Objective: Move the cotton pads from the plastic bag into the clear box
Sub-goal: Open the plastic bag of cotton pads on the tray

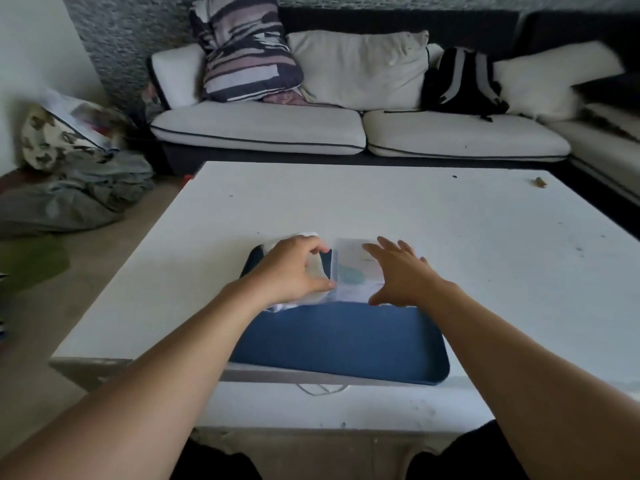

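Cotton pads cannot be made out as separate pieces; they are presumably inside the soft white plastic bag [313,271] at the far left corner of the blue tray [341,336], which lies at the near edge of the white bench [450,220]. Just right of the bag, touching or nearly so, stands the clear box [353,268], pale, with a printed teal patch showing.

The left hand [289,268] curls round the bag, thumb near and fingers over its far side, gripping it. The right hand [398,271] is spread, fingers straight, hovering over or resting on the right part of the box; contact is hard to judge.

My reading is that this is the start: bag grasped, box being steadied. To do it well, the right hand should pin the box so it cannot slide on the smooth tray, and check whether a lid needs lifting, which is not clear from this view. The left hand should find the bag's mouth rather than squeeze the middle, since thin plastic will crumple and the pads may spill.
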